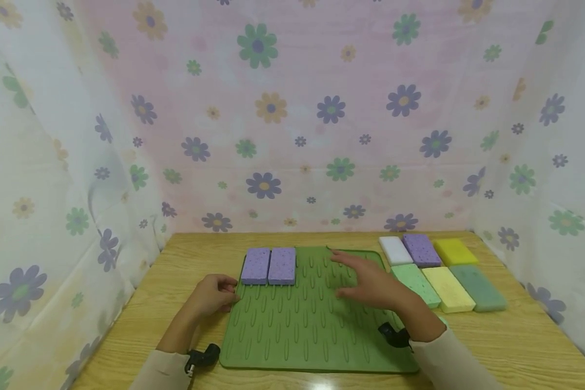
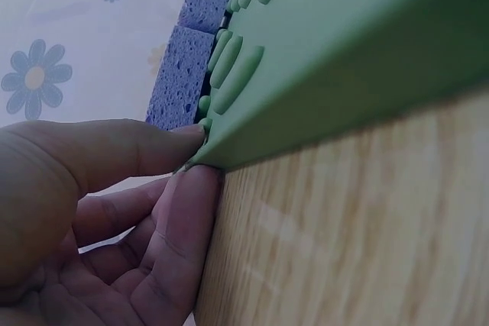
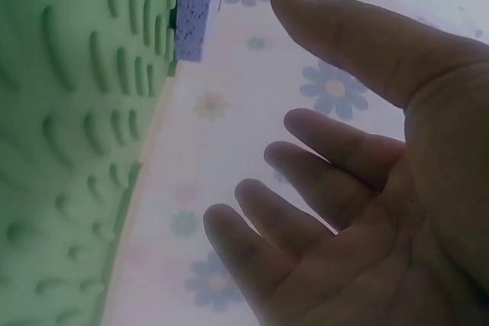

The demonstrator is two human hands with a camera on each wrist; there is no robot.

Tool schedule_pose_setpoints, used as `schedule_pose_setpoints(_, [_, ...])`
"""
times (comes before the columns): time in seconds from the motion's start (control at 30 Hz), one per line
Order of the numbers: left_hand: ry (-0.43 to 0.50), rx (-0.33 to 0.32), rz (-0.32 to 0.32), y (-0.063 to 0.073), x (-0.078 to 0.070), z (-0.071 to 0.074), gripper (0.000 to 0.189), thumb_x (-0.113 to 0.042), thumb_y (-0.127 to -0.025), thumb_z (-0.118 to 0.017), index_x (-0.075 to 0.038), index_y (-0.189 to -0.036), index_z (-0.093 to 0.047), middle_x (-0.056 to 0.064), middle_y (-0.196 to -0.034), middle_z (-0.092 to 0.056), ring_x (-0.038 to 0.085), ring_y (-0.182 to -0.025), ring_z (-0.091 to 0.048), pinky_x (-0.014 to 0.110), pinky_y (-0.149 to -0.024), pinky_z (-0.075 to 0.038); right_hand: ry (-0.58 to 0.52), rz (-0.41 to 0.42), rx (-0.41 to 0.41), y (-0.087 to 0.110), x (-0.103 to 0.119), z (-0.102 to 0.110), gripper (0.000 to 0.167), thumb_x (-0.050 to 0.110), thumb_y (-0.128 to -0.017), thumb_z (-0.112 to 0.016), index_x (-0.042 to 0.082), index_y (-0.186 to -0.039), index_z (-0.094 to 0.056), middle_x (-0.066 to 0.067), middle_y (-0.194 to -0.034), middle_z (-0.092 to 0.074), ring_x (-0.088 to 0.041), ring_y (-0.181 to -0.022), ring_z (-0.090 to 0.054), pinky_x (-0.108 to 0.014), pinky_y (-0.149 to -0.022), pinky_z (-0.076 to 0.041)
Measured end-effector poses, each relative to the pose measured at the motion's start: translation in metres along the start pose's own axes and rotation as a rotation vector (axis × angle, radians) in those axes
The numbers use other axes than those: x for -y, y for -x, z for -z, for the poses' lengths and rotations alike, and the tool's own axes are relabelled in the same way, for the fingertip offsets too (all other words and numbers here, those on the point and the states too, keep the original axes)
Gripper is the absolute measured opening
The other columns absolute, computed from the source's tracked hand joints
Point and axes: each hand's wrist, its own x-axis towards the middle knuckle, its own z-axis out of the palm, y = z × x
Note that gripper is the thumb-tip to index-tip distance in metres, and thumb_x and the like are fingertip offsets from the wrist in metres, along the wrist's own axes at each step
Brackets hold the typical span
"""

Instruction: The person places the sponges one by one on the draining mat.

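A green ridged mat (image 1: 292,325) lies on the wooden table. Two purple sponges (image 1: 255,265) sit side by side at its back left corner. My left hand (image 1: 213,295) is at the mat's left side; in the left wrist view, its thumb (image 2: 145,150) and forefinger pinch the edge near a purple sponge (image 2: 177,74). Above the mat's right half hovers my right hand (image 1: 372,281), fingers spread and holding nothing. The right wrist view shows its fingers (image 3: 252,227) apart from the mat (image 3: 69,135) and from the purple sponge (image 3: 195,13).
Right of the mat, sponges lie in two rows: white (image 1: 396,251), purple (image 1: 421,250) and yellow (image 1: 455,252) behind; light green (image 1: 416,285), pale yellow (image 1: 447,290) and dark green (image 1: 478,288) in front. Flowered cloth (image 1: 297,119) hangs behind the table and along both sides.
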Motion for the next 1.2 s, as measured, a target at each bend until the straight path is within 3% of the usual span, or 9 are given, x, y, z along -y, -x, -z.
schedule_pose_setpoints(0.3, [-0.014, -0.004, -0.013, -0.001, 0.002, -0.001, 0.04, -0.004, -0.088, -0.079, 0.006, -0.124, -0.066, 0.013, -0.101, -0.064, 0.02, -0.082, -0.067, 0.037, -0.067, -0.064, -0.008, 0.029, -0.018, 0.019, -0.021, 0.012, 0.075, 0.036, -0.089, -0.083, 0.027, -0.154, -0.048, 0.003, -0.164, -0.04, -0.032, -0.148, -0.043, -0.057, -0.108, -0.05])
schedule_pose_setpoints(0.6, [-0.03, -0.013, -0.014, -0.002, 0.002, -0.002, 0.036, -0.007, -0.091, -0.076, 0.005, -0.124, -0.067, 0.012, -0.099, -0.066, 0.02, -0.081, -0.068, 0.034, -0.065, -0.063, -0.06, 0.054, -0.026, 0.041, -0.042, 0.022, 0.065, 0.031, -0.089, -0.083, 0.03, -0.147, -0.054, 0.008, -0.162, -0.042, -0.031, -0.146, -0.046, -0.057, -0.106, -0.051])
schedule_pose_setpoints(0.83, [-0.03, -0.032, -0.007, -0.002, 0.003, -0.004, 0.033, -0.006, -0.091, -0.077, 0.004, -0.121, -0.069, 0.011, -0.096, -0.066, 0.02, -0.078, -0.067, 0.034, -0.065, -0.063, -0.139, 0.051, -0.022, 0.059, -0.059, 0.031, 0.059, 0.034, -0.088, -0.083, 0.029, -0.141, -0.058, -0.001, -0.157, -0.05, -0.034, -0.141, -0.05, -0.059, -0.105, -0.051])
schedule_pose_setpoints(1.2, [-0.053, -0.034, -0.003, -0.003, 0.002, -0.003, 0.031, -0.007, -0.089, -0.079, 0.002, -0.117, -0.069, 0.011, -0.094, -0.066, 0.02, -0.078, -0.067, 0.034, -0.064, -0.063, -0.097, 0.052, -0.012, 0.084, -0.077, 0.042, 0.056, 0.037, -0.089, -0.082, 0.031, -0.14, -0.06, -0.003, -0.147, -0.059, -0.001, -0.13, -0.055, -0.047, -0.099, -0.057])
